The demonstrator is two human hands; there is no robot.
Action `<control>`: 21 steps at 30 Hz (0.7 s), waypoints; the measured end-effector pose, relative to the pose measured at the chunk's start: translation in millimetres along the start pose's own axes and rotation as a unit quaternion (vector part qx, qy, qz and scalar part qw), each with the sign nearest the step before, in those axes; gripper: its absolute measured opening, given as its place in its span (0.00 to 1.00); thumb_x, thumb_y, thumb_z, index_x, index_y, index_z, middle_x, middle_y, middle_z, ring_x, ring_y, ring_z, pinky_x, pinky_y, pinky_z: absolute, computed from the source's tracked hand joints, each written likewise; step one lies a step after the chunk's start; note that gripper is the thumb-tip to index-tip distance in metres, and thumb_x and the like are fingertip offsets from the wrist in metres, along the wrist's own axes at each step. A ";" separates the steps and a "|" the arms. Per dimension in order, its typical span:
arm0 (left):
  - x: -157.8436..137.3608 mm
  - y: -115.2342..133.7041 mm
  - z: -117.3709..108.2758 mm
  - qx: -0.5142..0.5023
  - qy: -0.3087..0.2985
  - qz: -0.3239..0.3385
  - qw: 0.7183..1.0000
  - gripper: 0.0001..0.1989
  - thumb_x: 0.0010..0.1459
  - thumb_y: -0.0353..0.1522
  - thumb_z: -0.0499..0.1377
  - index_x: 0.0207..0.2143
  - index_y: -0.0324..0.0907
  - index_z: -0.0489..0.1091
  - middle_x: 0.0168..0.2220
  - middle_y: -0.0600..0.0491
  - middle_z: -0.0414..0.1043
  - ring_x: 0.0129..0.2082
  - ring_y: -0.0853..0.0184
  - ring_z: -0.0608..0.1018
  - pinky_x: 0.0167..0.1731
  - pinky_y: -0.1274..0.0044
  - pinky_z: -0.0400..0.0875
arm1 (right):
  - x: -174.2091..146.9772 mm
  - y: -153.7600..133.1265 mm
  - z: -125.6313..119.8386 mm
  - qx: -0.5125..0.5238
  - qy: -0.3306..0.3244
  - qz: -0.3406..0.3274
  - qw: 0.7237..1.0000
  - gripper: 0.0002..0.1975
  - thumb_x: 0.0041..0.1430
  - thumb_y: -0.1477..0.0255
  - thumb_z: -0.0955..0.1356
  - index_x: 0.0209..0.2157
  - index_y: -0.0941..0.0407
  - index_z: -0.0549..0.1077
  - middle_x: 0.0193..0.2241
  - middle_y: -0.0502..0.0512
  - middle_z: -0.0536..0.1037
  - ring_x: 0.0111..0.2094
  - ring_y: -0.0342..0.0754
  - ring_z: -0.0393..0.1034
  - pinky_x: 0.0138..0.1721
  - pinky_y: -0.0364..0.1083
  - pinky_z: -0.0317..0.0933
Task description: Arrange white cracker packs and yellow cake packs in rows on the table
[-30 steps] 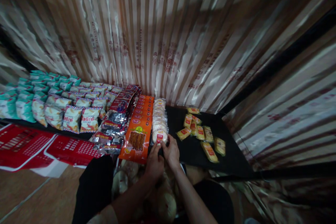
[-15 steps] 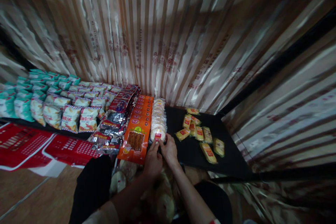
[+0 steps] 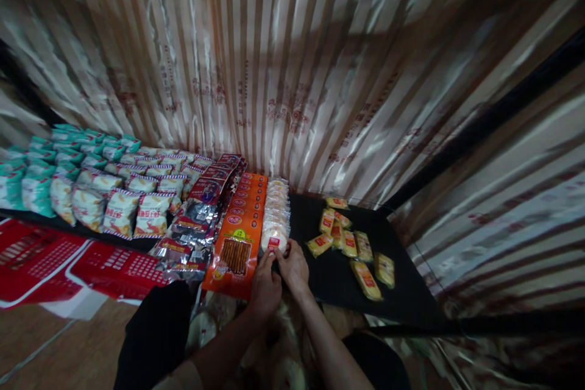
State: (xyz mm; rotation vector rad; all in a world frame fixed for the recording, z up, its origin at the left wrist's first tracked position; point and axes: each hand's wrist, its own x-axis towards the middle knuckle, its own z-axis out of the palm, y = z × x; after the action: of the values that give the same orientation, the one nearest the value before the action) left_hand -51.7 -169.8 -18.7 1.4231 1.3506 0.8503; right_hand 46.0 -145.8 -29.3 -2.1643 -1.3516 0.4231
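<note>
Though dim, left grip (image 3: pixel 265 286) and right grip (image 3: pixel 293 267) against white packet (image 3: pixel 274 241), grasp unclear.

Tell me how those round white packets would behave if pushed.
The packets would probably slide against one another, since they overlap in a row. Being shiny and clear-wrapped, they may also be slippery.

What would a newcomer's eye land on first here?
Probably the bright orange packets, overlapping in a column near the middle of the black tabletop. Just right of them, the left hand and right hand meet at the near end of a row of white round packets. Yellow packets lie scattered farther right.
</note>
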 end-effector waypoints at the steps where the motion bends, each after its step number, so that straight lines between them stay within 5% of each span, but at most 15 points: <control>1: 0.3 0.5 -0.1 0.000 0.000 0.001 1.000 0.29 0.44 0.18 0.48 0.52 0.33 0.65 0.59 0.45 0.58 0.60 0.62 0.60 0.62 0.71 0.50 | 0.5 0.1 0.0 0.001 -0.002 0.001 1.000 0.17 0.55 0.65 0.62 0.44 0.58 0.67 0.38 0.58 0.74 0.37 0.49 0.71 0.38 0.44 0.63; 15: 6.6 -8.2 8.0 -0.005 0.017 -0.007 1.000 0.30 0.43 0.18 0.48 0.51 0.35 0.65 0.59 0.45 0.57 0.60 0.63 0.59 0.61 0.72 0.50 | 5.3 -5.4 -1.9 -0.045 -0.009 0.010 0.999 0.17 0.56 0.63 0.61 0.44 0.56 0.68 0.41 0.58 0.74 0.41 0.50 0.70 0.39 0.44 0.62; 21: -1.3 -21.0 14.7 0.057 0.042 0.062 0.996 0.28 0.45 0.20 0.48 0.51 0.36 0.65 0.59 0.46 0.59 0.60 0.63 0.60 0.61 0.69 0.51 | -2.9 4.1 -3.9 0.047 0.017 -0.012 0.999 0.25 0.56 0.60 0.60 0.51 0.60 0.64 0.39 0.60 0.72 0.31 0.48 0.70 0.35 0.46 0.64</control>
State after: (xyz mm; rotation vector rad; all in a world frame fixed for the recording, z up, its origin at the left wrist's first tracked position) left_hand -44.7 -175.2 -42.8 1.5879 1.4054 0.9355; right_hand 49.6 -150.9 -28.8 -2.0685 -1.3114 0.4303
